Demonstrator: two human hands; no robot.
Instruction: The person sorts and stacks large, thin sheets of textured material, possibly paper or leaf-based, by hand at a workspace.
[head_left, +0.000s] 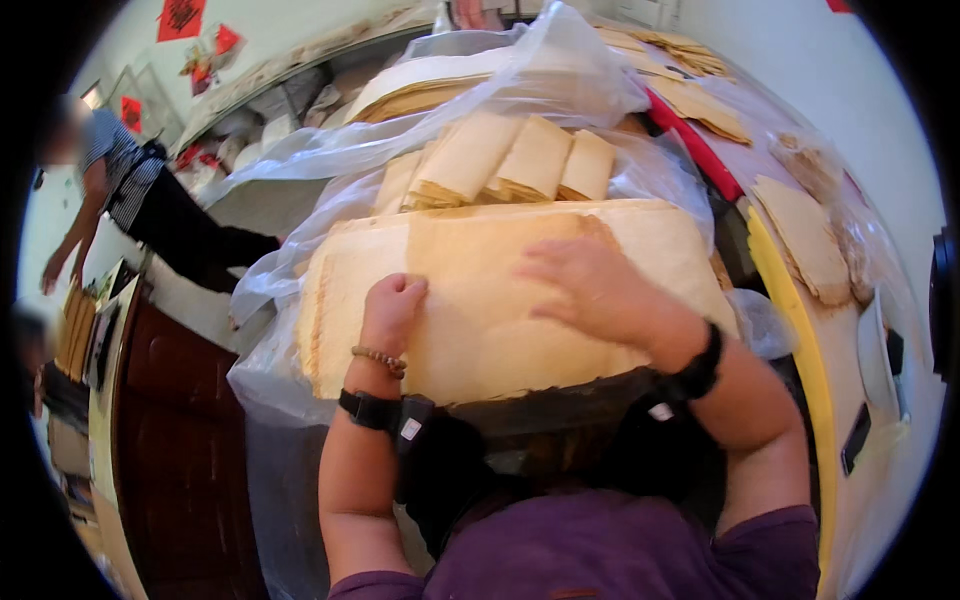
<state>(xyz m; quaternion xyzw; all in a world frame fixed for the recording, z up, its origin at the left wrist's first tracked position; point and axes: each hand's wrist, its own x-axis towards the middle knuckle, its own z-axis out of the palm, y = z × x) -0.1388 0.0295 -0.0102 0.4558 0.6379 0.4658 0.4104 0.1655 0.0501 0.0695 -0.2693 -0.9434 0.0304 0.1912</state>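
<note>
A stack of thin pale-yellow sheets, possibly bean-curd skin (675, 255), lies in front of me. Across its middle is a darker yellow sheet (472, 300) with a browned, uneven upper right corner. My left hand (394, 304) is closed at this sheet's left edge, thumb on top, seemingly pinching it. Blurred by motion, my right hand (592, 289) is over the sheet's right part with its fingers apart. Whether its fingertips touch the surface I cannot tell. Just beyond the stack lie several folded bundles of the same sheets (469, 161).
Clear plastic film (277, 345) lies under and around the stack. A larger covered pile (465, 71) stands behind. On the right, a table (847, 360) with a yellow edge holds more sheets (802, 232) and a phone (855, 439). To the left are a dark wooden cabinet (180, 435) and a bending person (142, 180).
</note>
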